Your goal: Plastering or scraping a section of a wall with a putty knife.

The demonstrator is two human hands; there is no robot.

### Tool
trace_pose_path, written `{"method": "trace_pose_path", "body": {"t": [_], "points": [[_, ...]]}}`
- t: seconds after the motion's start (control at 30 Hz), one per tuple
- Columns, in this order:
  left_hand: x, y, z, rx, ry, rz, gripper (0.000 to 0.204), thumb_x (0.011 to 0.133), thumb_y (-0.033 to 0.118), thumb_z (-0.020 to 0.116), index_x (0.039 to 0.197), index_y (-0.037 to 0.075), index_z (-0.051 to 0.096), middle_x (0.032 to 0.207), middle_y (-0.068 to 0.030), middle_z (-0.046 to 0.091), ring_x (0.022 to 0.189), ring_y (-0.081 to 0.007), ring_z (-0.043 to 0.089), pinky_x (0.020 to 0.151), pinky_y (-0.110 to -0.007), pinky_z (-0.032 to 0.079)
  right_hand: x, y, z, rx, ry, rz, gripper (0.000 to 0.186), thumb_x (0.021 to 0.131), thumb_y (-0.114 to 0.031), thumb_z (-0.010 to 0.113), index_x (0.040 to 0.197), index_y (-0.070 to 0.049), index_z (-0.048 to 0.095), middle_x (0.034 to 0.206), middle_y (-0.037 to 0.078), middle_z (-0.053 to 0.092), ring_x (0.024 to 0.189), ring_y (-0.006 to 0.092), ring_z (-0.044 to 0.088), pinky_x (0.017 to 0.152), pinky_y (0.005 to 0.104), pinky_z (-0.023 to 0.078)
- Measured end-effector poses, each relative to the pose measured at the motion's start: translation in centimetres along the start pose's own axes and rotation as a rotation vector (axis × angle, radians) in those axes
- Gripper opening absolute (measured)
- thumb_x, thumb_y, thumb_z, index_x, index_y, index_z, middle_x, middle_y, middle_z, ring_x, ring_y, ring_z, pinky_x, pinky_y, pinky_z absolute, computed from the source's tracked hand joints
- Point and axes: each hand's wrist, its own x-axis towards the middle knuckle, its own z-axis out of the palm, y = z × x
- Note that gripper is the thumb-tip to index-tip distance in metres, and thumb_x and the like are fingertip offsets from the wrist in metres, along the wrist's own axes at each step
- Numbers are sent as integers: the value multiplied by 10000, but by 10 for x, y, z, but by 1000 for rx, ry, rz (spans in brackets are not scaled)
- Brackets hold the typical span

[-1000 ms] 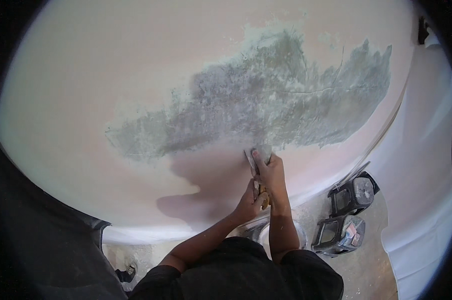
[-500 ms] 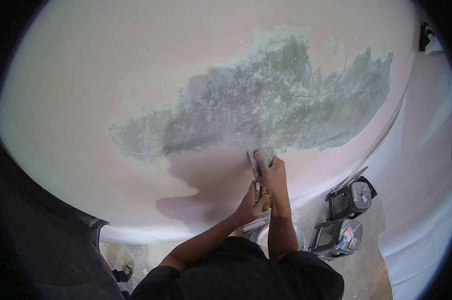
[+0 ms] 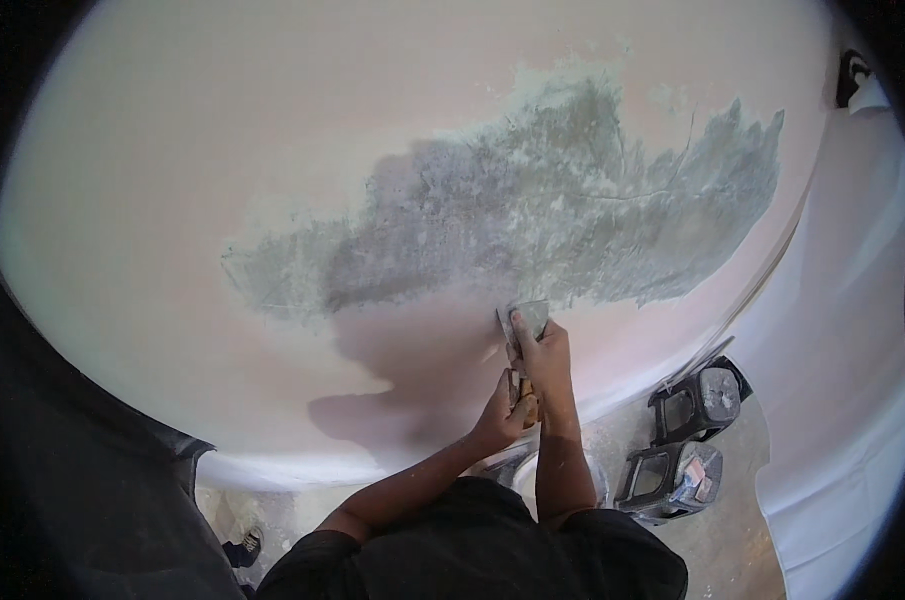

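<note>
My right hand [image 3: 549,358] is closed around a putty knife [image 3: 532,316], one finger stretched along its grey, smeared metal blade. That blade points up the wall, just below the lower edge of a grey patch [image 3: 452,215] on the pale pink wall [image 3: 222,120]. Close beneath, my left hand [image 3: 500,418] is curled around something grey-edged, mostly hidden by its fingers. A brown wooden-looking piece [image 3: 530,402] shows between the two hands; whose tool it belongs to is unclear. Whitish smears mark my fingers.
Two dark step stools [image 3: 717,395] stand on the floor at lower right, the nearer one carrying small pinkish-white items [image 3: 694,480]. A white round bucket [image 3: 582,470] is partly behind my right forearm. White sheeting [image 3: 842,320] hangs at right, dark sheeting [image 3: 82,450] at left. A shoe [image 3: 250,543] shows at lower left.
The putty knife has turned so that more of its blade's flat face shows. Both hands stay close together in nearly the same place; the grey patch looks unchanged.
</note>
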Motion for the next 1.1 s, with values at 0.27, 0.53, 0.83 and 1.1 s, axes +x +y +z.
{"method": "trace_pose_path", "body": {"t": [0.27, 0.53, 0.83, 1.1], "points": [[2, 6, 2, -63, -12, -18, 431, 946, 28, 493, 1337, -11, 315, 1205, -133, 481, 1168, -194, 477, 1025, -322, 349, 1, 1, 0, 47, 13, -2, 337, 951, -298, 639, 746, -39, 570, 557, 11, 538, 438, 79, 462, 401, 244, 336], [7, -6, 2, 66, -13, 18, 562, 960, 45, 473, 1447, -19, 199, 1319, -134, 444, 1229, -194, 447, 1045, -343, 340, 2, -6, -4, 79, -18, 24, 362, 952, -334, 634, 756, -36, 575, 575, 15, 550, 439, 72, 461, 400, 233, 337], [8, 10, 1, -126, -58, -147, 574, 927, -7, 479, 1424, -31, 193, 1353, -179, 396, 1298, -229, 395, 1104, -348, 284, 4, -7, -5, 22, -44, -4, 380, 948, -360, 636, 783, -18, 608, 587, 14, 558, 453, 67, 470, 402, 225, 336], [2, 5, 7, -66, 10, -41, 540, 931, 3, 481, 1405, -30, 224, 1325, -164, 413, 1286, -230, 405, 1102, -351, 289, -1, -2, -2, 18, 20, 45, 394, 945, -365, 636, 777, -9, 620, 604, 20, 578, 460, 70, 478, 406, 230, 355]]}}
